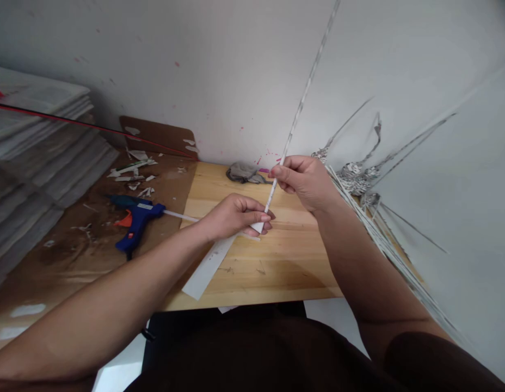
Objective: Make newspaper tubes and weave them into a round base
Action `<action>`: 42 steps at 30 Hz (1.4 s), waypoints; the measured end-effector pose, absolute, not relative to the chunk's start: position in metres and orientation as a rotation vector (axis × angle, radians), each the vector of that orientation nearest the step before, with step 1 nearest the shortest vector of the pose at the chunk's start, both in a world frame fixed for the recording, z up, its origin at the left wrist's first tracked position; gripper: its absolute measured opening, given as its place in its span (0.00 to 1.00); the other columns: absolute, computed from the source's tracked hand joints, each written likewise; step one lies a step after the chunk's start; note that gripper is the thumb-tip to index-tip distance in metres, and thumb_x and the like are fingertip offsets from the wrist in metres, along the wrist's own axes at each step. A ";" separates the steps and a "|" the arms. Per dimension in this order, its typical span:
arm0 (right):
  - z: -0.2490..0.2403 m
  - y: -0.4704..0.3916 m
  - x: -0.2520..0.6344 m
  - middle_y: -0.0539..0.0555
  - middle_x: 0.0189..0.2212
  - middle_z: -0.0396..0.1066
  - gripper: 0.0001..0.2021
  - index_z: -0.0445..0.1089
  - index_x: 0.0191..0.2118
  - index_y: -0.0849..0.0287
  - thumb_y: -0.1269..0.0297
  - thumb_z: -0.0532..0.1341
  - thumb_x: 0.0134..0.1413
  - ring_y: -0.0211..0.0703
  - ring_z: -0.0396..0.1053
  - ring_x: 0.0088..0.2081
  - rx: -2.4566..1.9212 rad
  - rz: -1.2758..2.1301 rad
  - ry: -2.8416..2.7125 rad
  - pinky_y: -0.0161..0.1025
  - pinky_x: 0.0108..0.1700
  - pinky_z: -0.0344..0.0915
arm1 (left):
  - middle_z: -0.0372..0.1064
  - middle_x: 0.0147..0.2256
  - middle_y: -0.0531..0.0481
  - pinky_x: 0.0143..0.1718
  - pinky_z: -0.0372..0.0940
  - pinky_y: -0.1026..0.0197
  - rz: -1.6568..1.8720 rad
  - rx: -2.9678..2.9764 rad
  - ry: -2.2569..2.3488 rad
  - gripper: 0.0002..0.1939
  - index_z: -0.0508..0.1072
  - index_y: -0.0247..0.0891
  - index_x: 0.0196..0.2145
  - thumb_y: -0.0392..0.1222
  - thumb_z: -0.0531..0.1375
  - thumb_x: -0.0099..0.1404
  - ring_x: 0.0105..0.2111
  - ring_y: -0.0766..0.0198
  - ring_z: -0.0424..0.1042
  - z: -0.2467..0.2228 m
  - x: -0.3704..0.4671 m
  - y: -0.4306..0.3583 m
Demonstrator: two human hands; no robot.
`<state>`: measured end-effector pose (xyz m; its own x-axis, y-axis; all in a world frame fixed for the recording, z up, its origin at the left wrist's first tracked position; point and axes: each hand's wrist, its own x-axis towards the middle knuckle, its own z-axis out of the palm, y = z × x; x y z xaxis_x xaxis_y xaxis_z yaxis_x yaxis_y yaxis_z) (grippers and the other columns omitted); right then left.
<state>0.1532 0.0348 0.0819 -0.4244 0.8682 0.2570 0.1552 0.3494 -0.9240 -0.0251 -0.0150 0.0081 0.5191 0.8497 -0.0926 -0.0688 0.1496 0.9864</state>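
A long, thin rolled paper tube [303,100] with grey print slants up from my hands past the top of the view. My left hand [242,214] pinches its lower end, where a white paper flap [258,226] shows between thumb and fingers. Higher on the tube, my right hand [297,177] grips it between thumb and fingertips. Below my left hand, a white paper strip [209,269] lies slanted on the wooden tabletop [285,256]. Whether that strip joins the tube is hidden by the hand.
To the left, a blue glue gun [140,218] lies on brown cardboard [93,277] among paper scraps [132,169]. Stacked newspapers [40,147] rise behind it. A grey cloth-like bundle [242,173] sits near the wall. Several woven paper pieces [354,177] and a bundle of paper tubes [383,245] lie right.
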 end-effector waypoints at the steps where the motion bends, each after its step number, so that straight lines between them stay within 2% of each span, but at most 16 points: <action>1: 0.082 0.034 0.154 0.47 0.19 0.62 0.17 0.73 0.26 0.62 0.51 0.70 0.49 0.31 0.57 0.22 -0.892 1.160 -1.832 0.32 0.22 0.52 | 0.78 0.33 0.45 0.37 0.74 0.60 0.772 1.248 0.787 0.15 0.79 0.33 0.40 0.47 0.67 0.60 0.34 0.63 0.76 0.008 -0.025 -0.015; 4: 0.081 0.035 0.155 0.48 0.21 0.65 0.16 0.76 0.32 0.62 0.51 0.68 0.52 0.31 0.57 0.22 -0.895 1.268 -1.907 0.32 0.22 0.52 | 0.78 0.33 0.46 0.37 0.74 0.60 0.764 1.241 0.763 0.15 0.79 0.33 0.40 0.47 0.67 0.60 0.34 0.63 0.77 0.008 -0.025 -0.014; 8: 0.079 0.037 0.157 0.46 0.17 0.61 0.17 0.73 0.26 0.62 0.52 0.72 0.45 0.30 0.54 0.21 -0.970 1.206 -1.848 0.32 0.20 0.48 | 0.78 0.33 0.46 0.35 0.74 0.61 0.751 1.253 0.757 0.15 0.79 0.33 0.40 0.47 0.67 0.60 0.33 0.64 0.77 0.008 -0.025 -0.014; 13: 0.080 0.034 0.158 0.50 0.22 0.67 0.17 0.77 0.35 0.62 0.50 0.68 0.52 0.33 0.59 0.24 -0.939 1.277 -1.918 0.32 0.22 0.52 | 0.78 0.33 0.46 0.34 0.74 0.63 0.753 1.249 0.748 0.14 0.79 0.33 0.39 0.47 0.67 0.61 0.33 0.64 0.77 0.007 -0.025 -0.015; 18: 0.082 0.033 0.159 0.46 0.18 0.61 0.16 0.73 0.24 0.62 0.53 0.72 0.46 0.31 0.56 0.22 -0.964 1.085 -1.863 0.33 0.23 0.51 | 0.78 0.32 0.46 0.35 0.74 0.62 0.752 1.271 0.755 0.13 0.79 0.34 0.38 0.46 0.66 0.61 0.33 0.64 0.77 0.007 -0.025 -0.016; 23: 0.086 0.027 0.159 0.48 0.23 0.67 0.15 0.75 0.31 0.61 0.52 0.70 0.49 0.32 0.59 0.24 -0.973 1.178 -2.019 0.33 0.25 0.55 | 0.78 0.33 0.45 0.35 0.74 0.61 0.764 1.266 0.751 0.12 0.79 0.34 0.39 0.45 0.65 0.62 0.33 0.63 0.77 0.008 -0.025 -0.015; 26: 0.086 0.026 0.159 0.46 0.18 0.62 0.17 0.71 0.24 0.61 0.53 0.72 0.45 0.31 0.55 0.22 -1.053 1.123 -2.022 0.33 0.24 0.52 | 0.78 0.33 0.45 0.35 0.74 0.61 0.761 1.266 0.735 0.12 0.79 0.34 0.39 0.45 0.66 0.61 0.33 0.63 0.78 0.008 -0.025 -0.015; 28: 0.085 0.026 0.159 0.45 0.17 0.61 0.18 0.70 0.23 0.61 0.52 0.72 0.44 0.31 0.54 0.22 -1.070 1.091 -1.992 0.33 0.24 0.51 | 0.78 0.33 0.45 0.34 0.74 0.61 0.760 1.266 0.733 0.12 0.79 0.34 0.39 0.45 0.66 0.61 0.33 0.63 0.77 0.009 -0.025 -0.016; 33: 0.088 0.024 0.161 0.49 0.24 0.68 0.17 0.77 0.35 0.60 0.49 0.67 0.53 0.34 0.61 0.26 -0.966 1.217 -2.107 0.34 0.27 0.57 | 0.78 0.33 0.45 0.35 0.74 0.60 0.770 1.249 0.709 0.14 0.78 0.34 0.39 0.47 0.67 0.61 0.33 0.62 0.77 0.009 -0.026 -0.016; 38: 0.087 0.025 0.161 0.47 0.19 0.63 0.16 0.75 0.27 0.61 0.51 0.69 0.49 0.33 0.58 0.23 -1.037 1.091 -2.016 0.33 0.25 0.54 | 0.78 0.33 0.44 0.33 0.74 0.61 0.747 1.263 0.704 0.16 0.78 0.34 0.40 0.49 0.67 0.60 0.33 0.61 0.78 0.009 -0.026 -0.016; 42: 0.088 0.026 0.163 0.48 0.20 0.64 0.16 0.77 0.35 0.61 0.51 0.65 0.56 0.33 0.59 0.24 -0.977 1.199 -2.070 0.33 0.25 0.54 | 0.78 0.33 0.45 0.33 0.74 0.61 0.749 1.249 0.707 0.15 0.78 0.34 0.39 0.49 0.67 0.60 0.33 0.61 0.78 0.010 -0.026 -0.017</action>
<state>0.1632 0.0255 0.0876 -0.5841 0.8055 0.0997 0.3146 0.3379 -0.8871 -0.0257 -0.0166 0.0103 0.5761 0.8150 -0.0624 -0.1090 0.1522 0.9823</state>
